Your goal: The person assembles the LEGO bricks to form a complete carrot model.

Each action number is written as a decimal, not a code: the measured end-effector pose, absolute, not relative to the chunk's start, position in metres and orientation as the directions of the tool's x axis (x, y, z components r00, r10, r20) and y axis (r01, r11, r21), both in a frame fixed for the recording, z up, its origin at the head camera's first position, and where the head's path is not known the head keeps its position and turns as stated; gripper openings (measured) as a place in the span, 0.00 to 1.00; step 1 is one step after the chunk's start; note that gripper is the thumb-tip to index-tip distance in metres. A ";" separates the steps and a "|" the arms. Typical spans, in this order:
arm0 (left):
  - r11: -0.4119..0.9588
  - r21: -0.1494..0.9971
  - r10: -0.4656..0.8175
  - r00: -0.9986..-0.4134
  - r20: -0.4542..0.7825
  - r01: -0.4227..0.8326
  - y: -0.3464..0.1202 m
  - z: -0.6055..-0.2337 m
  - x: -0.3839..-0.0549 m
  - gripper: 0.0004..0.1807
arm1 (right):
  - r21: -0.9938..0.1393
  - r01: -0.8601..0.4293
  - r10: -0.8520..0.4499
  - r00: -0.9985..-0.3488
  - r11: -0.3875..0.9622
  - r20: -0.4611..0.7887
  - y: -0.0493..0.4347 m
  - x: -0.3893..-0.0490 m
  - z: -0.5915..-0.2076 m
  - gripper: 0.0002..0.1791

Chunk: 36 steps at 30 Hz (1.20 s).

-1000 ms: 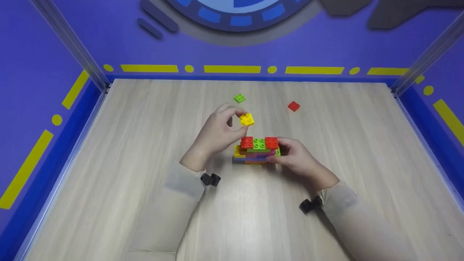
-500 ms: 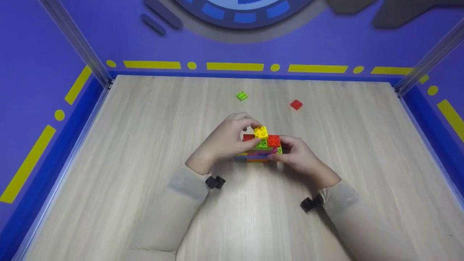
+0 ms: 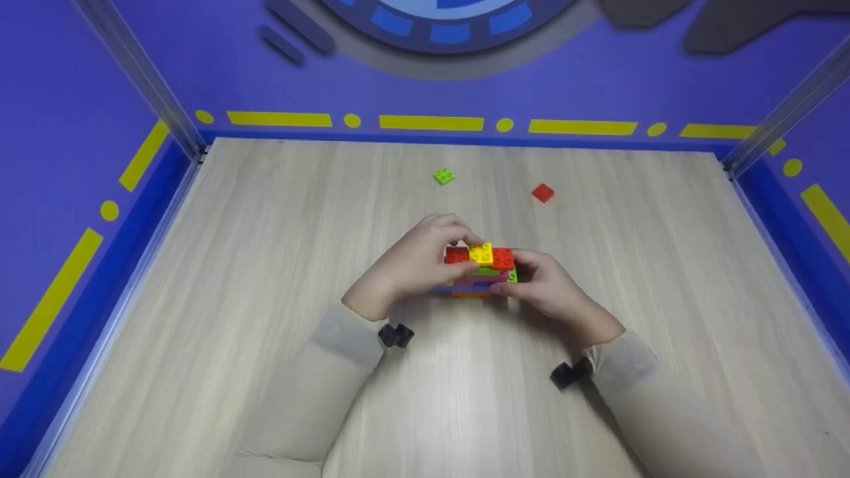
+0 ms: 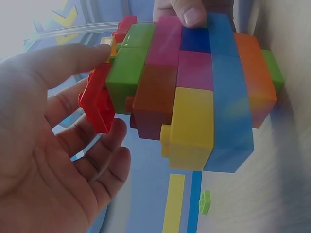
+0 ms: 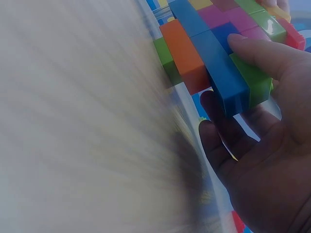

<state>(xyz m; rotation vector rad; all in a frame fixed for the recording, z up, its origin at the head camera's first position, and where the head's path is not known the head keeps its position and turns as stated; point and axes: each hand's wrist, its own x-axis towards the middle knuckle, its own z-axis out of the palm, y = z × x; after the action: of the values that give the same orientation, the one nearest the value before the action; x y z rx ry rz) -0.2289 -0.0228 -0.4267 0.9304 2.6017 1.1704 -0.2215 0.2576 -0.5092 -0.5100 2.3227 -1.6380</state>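
Note:
A layered stack of toy building bricks [image 4: 194, 73] stands in front of me, with blue, orange, pink, brown, yellow and green bricks in it. My left hand [image 3: 412, 262] pinches a small yellow brick [image 3: 481, 253] between thumb and fingers. The yellow brick sits on the stack's top, between a left red brick [image 3: 457, 255] and a right red brick [image 3: 503, 257]. Whether it is pressed fully down, I cannot tell. At the stack's right end, my right hand [image 3: 551, 285] grips it, the thumb on the near face against a dark blue brick [image 5: 226, 36].
On the wooden table [image 3: 265, 219], farther back, lie a thin green brick [image 3: 443, 176] and a thin red brick [image 3: 543, 192]. Blue-purple panels [image 3: 425, 93] with yellow marks enclose the back and sides.
My left hand has carried the yellow brick right and down from above the stack's left end onto its middle, covering the green studs there. My right hand keeps its grip.

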 end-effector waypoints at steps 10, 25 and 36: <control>0.511 0.752 0.558 -0.826 0.078 0.416 -0.019 -0.429 -0.228 0.18 | -0.944 -0.144 -0.421 -0.907 0.296 0.007 0.256 -0.221 -0.509 0.29; 0.416 0.878 0.515 -0.857 -0.013 0.236 -0.014 -0.436 -0.228 0.10 | -0.952 -0.156 -0.429 -0.903 0.263 0.029 0.257 -0.223 -0.511 0.28; 0.418 0.892 0.486 -0.872 -0.061 0.171 -0.012 -0.435 -0.225 0.07 | -0.949 -0.160 -0.434 -0.900 0.270 0.029 0.257 -0.223 -0.512 0.27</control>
<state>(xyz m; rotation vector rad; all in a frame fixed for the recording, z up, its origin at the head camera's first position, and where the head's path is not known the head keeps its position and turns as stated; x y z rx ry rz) -0.2253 -0.0123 -0.4347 0.5689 2.3675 1.4347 -0.2229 0.2569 -0.5120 -0.5516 2.3035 -1.6773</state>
